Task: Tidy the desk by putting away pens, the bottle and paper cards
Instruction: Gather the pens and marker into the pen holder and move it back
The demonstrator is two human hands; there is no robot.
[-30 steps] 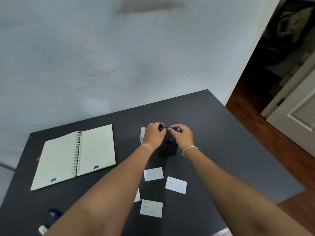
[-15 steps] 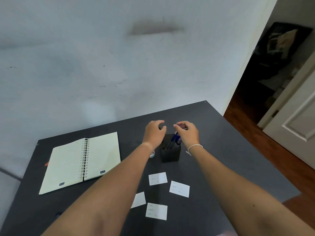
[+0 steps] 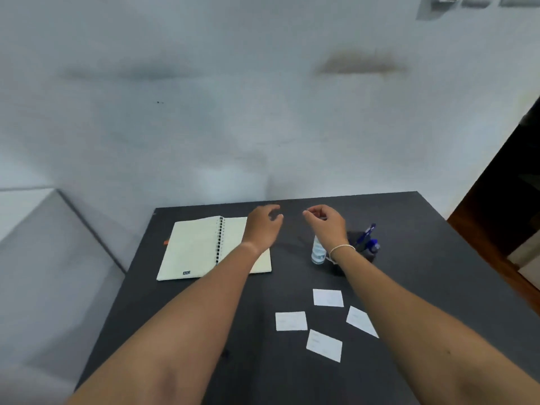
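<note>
Partly done, by the look of it: blue pens (image 3: 368, 239) upright in the dark holder (image 3: 362, 252) on the counter (image 3: 438, 258), bottle (image 3: 318, 252) not yet put away, standing just left of that holder, four paper cards (image 3: 328, 297) loose in front of it. Left hand (image 3: 263, 226) and right hand (image 3: 325, 222) both empty, fingers loosely curled, raised left of the holder, the left over the open notebook (image 3: 198, 247). Small dark logo on the notebook's lower page too blurred to read; card print faint, illegible.

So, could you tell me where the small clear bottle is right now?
In the head view, the bottle stands upright right of centre on the desk, beside the pen holder, just behind the right wrist.
</note>
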